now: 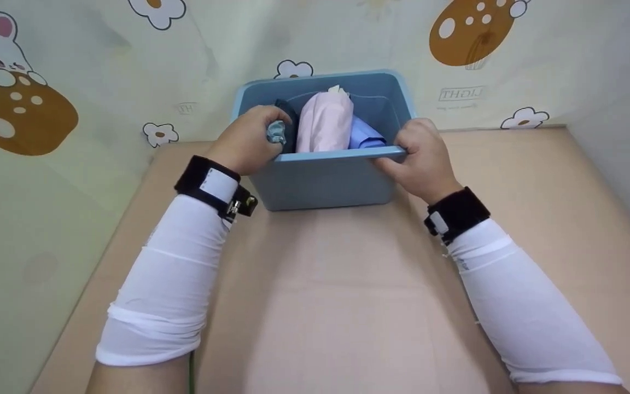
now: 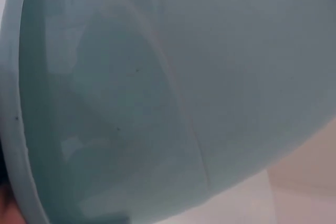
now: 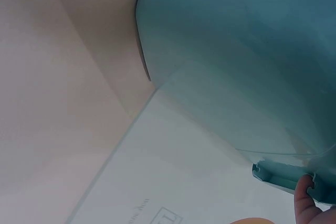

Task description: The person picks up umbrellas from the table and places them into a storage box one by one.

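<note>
A blue-grey plastic bin (image 1: 323, 183) stands against the back wall, its open top toward me. My left hand (image 1: 252, 139) reaches over the bin's left front rim and grips a dark teal rolled cloth (image 1: 290, 131), whose crumpled end shows by the fingers. My right hand (image 1: 424, 156) holds the right front corner of the rim, thumb below it. Between the hands, a pale pink cloth roll (image 1: 324, 121) and a blue folded cloth (image 1: 365, 133) lie in the bin. The left wrist view mostly shows the bin's outer wall (image 2: 157, 87); a fingertip (image 3: 304, 200) meets the rim in the right wrist view.
The bin rests on a beige tabletop (image 1: 342, 306). Behind it hangs a pale wall covering (image 1: 216, 60) printed with flowers and rabbits. A grey-white wall (image 1: 616, 131) borders the table on the right.
</note>
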`<state>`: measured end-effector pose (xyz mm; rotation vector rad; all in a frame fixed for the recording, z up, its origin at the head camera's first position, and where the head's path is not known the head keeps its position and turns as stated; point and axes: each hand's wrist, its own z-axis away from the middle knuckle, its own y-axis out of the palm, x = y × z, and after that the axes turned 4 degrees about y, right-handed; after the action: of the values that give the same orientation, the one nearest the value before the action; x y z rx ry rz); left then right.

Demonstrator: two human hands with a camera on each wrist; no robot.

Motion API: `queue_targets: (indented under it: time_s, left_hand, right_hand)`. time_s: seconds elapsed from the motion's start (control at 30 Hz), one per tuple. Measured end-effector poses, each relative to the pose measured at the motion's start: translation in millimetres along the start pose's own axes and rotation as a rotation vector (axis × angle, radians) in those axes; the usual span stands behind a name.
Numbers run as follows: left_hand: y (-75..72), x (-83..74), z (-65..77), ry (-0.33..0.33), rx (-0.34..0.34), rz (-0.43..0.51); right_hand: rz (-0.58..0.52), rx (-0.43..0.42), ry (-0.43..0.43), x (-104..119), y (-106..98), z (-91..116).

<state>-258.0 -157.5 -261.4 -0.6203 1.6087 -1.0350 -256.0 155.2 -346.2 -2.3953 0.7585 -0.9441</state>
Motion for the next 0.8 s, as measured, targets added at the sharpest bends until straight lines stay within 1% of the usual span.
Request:
queue_targets:
  time_s: [0.2,0.33,0.53,0.6,0.8]
  left_hand:
    - [0.9,-0.3,-1.2,0.003,0.049,-0.063]
    - [1.8,-1.4,-1.7,0.006,0.082,-0.094]
    - [4.4,-3.3,-2.2,0.007,0.17,-0.174]
    - [5.1,-3.9,-2.2,-0.003,0.193,-0.198]
    - [7.2,-5.8,-0.7,-0.039,0.21,-0.254]
  right_hand:
    - [0.002,-0.007,-0.009,-2.4,1.5,0.7]
    - [0.003,-0.006,0.001,-1.6,1.0,1.2]
    - [0.008,-0.003,0.009,-0.3,0.6,0.7]
    - [0.011,-0.003,0.008,-0.1,0.4,0.5]
    - [0.006,-0.007,0.005,-0.3,-0.5,0.0]
